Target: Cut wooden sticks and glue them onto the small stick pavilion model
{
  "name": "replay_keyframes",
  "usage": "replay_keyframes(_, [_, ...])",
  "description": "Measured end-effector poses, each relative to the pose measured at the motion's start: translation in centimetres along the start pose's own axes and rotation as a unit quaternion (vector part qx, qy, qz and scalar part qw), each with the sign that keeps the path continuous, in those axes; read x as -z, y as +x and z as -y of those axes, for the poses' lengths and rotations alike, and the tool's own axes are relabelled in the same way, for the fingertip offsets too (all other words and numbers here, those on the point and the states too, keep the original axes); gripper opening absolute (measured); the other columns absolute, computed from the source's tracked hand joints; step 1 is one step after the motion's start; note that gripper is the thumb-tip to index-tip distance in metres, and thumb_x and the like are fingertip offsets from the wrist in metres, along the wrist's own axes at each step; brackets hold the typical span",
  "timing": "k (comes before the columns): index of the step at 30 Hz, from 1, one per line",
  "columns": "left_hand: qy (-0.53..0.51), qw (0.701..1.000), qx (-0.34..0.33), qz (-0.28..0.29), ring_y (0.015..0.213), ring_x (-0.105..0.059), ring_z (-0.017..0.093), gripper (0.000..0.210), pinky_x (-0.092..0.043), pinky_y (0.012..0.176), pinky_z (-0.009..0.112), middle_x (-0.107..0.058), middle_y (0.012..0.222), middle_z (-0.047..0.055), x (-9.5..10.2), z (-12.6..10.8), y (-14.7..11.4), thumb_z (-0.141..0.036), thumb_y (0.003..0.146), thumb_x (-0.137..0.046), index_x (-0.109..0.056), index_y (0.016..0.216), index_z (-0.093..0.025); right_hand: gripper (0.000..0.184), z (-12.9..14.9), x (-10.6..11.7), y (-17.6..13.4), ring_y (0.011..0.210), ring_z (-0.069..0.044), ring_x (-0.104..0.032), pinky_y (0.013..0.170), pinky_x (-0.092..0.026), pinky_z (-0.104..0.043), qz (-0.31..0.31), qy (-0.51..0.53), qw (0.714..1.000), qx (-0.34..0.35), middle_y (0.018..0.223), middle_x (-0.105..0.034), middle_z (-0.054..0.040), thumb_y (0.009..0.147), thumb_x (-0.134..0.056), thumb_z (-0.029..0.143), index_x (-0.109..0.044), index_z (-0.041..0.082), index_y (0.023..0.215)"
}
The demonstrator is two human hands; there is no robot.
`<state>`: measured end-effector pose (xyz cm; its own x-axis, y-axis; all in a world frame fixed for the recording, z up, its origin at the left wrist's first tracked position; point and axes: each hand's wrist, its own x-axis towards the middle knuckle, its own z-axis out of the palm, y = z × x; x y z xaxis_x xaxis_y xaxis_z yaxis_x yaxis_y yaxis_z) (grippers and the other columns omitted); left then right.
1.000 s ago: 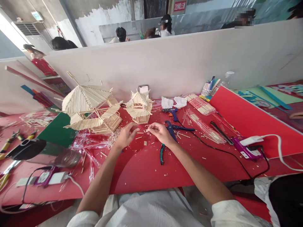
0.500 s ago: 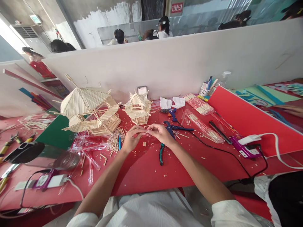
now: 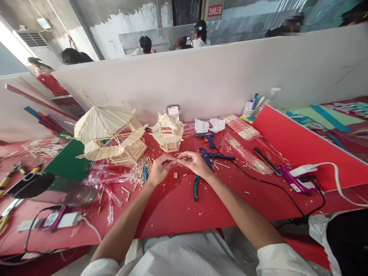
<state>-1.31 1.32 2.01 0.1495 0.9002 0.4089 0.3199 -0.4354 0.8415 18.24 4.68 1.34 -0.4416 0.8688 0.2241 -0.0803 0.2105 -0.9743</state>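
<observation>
My left hand point(image 3: 161, 168) and my right hand point(image 3: 193, 162) meet fingertip to fingertip over the red table point(image 3: 172, 214). Both are closed in a pinch, and whatever lies between the fingers is too small to make out. Just below them sits a little block of short sticks point(image 3: 175, 175). Behind my hands stands a small stick pavilion point(image 3: 168, 132); a larger stick pavilion point(image 3: 109, 134) is to the left. A pile of cut sticks point(image 3: 139, 172) with a blue pen point(image 3: 145, 173) lies beside my left hand. Close to my right hand are green-handled pliers point(image 3: 196, 188) and a blue cutter point(image 3: 206, 157).
A blue glue gun point(image 3: 209, 138) rests behind the cutter, its cord running right to a purple power strip point(image 3: 299, 179). Bagged sticks point(image 3: 243, 127) and a red board point(image 3: 304, 145) are on the right. A clear bottle point(image 3: 77, 195) lies left, near a green board point(image 3: 69, 163).
My fingertips have shifted very slightly while staying pinched together. The things on the table lie as before.
</observation>
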Motion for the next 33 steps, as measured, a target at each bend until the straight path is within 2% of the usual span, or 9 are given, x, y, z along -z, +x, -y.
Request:
replay_keyframes(6, [-0.101, 0.992, 0.072, 0.033, 0.08, -0.071, 0.02, 0.027, -0.058, 0.078, 0.034, -0.076, 0.086, 0.007, 0.22, 0.26, 0.24, -0.044, 0.083, -0.074, -0.074, 0.089, -0.017, 0.026, 0.43, -0.13, -0.1, 0.075, -0.018, -0.071, 0.074, -0.057, -0.031, 0.002, -0.011, 1.0, 0.002, 0.084, -0.075, -0.0045, 0.081, -0.076, 0.044, -0.073, 0.02, 0.09])
replay_keyframes(12, [-0.154, 0.981, 0.112, 0.044, 0.078, -0.071, 0.019, 0.028, -0.057, 0.076, 0.032, -0.075, 0.085, 0.005, 0.24, 0.34, 0.25, -0.042, 0.08, -0.078, -0.071, 0.091, -0.017, 0.024, 0.45, -0.15, -0.13, 0.074, -0.019, -0.072, 0.074, -0.057, -0.032, 0.007, -0.001, 1.0, 0.002, 0.082, -0.075, -0.0042, 0.081, -0.075, 0.042, -0.073, 0.02, 0.09])
replay_keyframes(16, [-0.17, 0.977, 0.118, 0.047, 0.077, -0.071, 0.018, 0.027, -0.056, 0.075, 0.032, -0.074, 0.083, 0.005, 0.08, 0.51, 0.16, -0.041, 0.081, -0.078, -0.069, 0.091, -0.017, 0.024, 0.3, -0.17, -0.1, 0.074, -0.018, -0.072, 0.074, -0.058, -0.032, 0.008, 0.014, 1.0, 0.003, 0.082, -0.075, -0.0039, 0.081, -0.076, 0.042, -0.073, 0.02, 0.089])
replay_keyframes(22, [-0.178, 0.978, 0.108, 0.022, 0.078, -0.07, 0.018, 0.028, -0.056, 0.078, 0.032, -0.073, 0.083, 0.005, -0.07, 0.58, 0.16, -0.04, 0.079, -0.08, -0.071, 0.087, -0.016, 0.026, 0.38, -0.28, -0.09, 0.074, -0.018, -0.072, 0.073, -0.058, -0.031, 0.008, 0.025, 1.0, 0.001, 0.081, -0.075, -0.0037, 0.08, -0.077, 0.043, -0.072, 0.019, 0.089])
replay_keyframes(29, [-0.197, 0.97, 0.135, 0.039, 0.081, -0.07, 0.018, 0.032, -0.056, 0.079, 0.031, -0.075, 0.089, 0.007, 0.13, -0.21, 0.15, -0.046, 0.083, -0.075, -0.073, 0.093, -0.015, 0.024, 0.22, -0.2, -0.05, 0.074, -0.018, -0.072, 0.073, -0.058, -0.031, -0.013, 0.011, 1.0, 0.013, 0.083, -0.076, -0.0044, 0.081, -0.076, 0.042, -0.073, 0.019, 0.088])
replay_keyframes(33, [-0.182, 0.975, 0.128, 0.03, 0.081, -0.07, 0.018, 0.031, -0.055, 0.077, 0.029, -0.075, 0.088, 0.006, 0.18, -0.36, 0.23, -0.042, 0.078, -0.08, -0.072, 0.094, -0.016, 0.021, -0.34, -0.15, -0.01, 0.074, -0.018, -0.072, 0.074, -0.059, -0.031, -0.022, 0.004, 0.999, 0.026, 0.085, -0.076, -0.0042, 0.082, -0.074, 0.04, -0.073, 0.02, 0.089])
